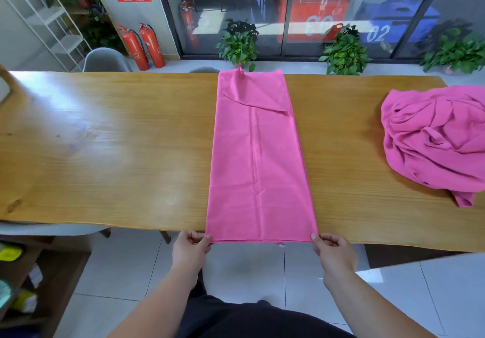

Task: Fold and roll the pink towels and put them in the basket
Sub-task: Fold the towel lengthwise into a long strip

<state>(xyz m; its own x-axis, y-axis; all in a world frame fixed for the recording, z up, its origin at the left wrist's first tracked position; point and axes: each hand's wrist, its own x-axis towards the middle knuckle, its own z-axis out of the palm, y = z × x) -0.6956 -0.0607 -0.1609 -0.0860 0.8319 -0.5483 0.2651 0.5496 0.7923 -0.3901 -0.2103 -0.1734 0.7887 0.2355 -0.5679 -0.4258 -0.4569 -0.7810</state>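
Right at the near edge of the wooden table (105, 140), both hands grasp the near end of a pink towel (258, 159). The left hand (190, 248) pinches the towel's left corner between thumb and curled fingers. The right hand (333, 252) pinches the right corner the same way, so each hand is clenched on cloth. The towel lies as a long narrow strip, folded lengthwise, and runs straight away from the person across the whole depth of the table. Its far end reaches the far edge, and its near end hangs just past the near edge, where layered hems show between the two hands. A faint crease runs down its middle. At the far end a flap is turned over on a slant, making a triangle on top of the strip. Well apart to the right, near the table's right end, a crumpled heap of pink towels (435, 138) rests on the wood; how many it holds cannot be told. Beyond the table, potted plants (238, 43) stand on the pale floor before glass doors, with two red fire extinguishers (143, 46) off to their left. Near these are a grey chair (105, 60) and a white shelf rack (52, 22). Bare forearms and dark clothing fill the bottom of the view.
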